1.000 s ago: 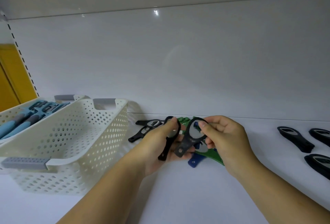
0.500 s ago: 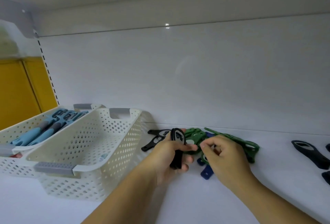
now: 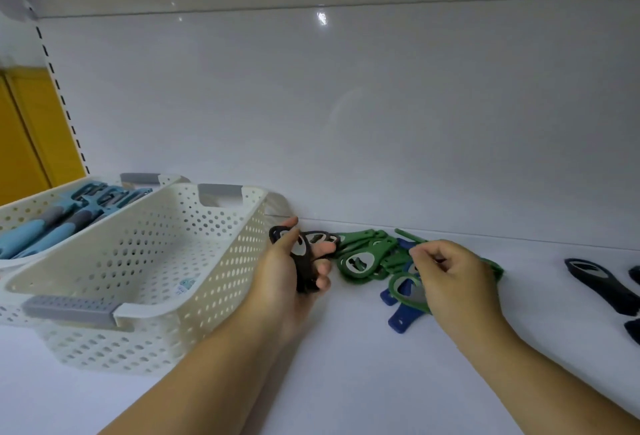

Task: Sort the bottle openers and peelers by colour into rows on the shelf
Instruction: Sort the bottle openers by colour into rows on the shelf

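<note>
having fed the black openers (image 3: 304,263) into the left hand (image 3: 278,284), which clamps them just right of the basket (image 3: 214,282), the right hand (image 3: 453,278) now curls over the green-and-blue pile (image 3: 360,259) mid-shelf, whether pinching one i cannot tell, likely hunting more black.

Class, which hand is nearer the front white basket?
Left. The left hand, gripping black openers, is beside the end wall of the front white basket; the right hand is farther right, over the green openers.

The left hand (image 3: 287,272) grips black bottle openers (image 3: 304,270) just beside a white perforated basket (image 3: 138,261) on the shelf (image 3: 346,365). The right hand (image 3: 453,278) curls its fingers (image 3: 420,254) over a heap of green openers (image 3: 360,258) and blue openers (image 3: 401,318). More dark openers (image 3: 599,285) lie well apart at the right.
</note>
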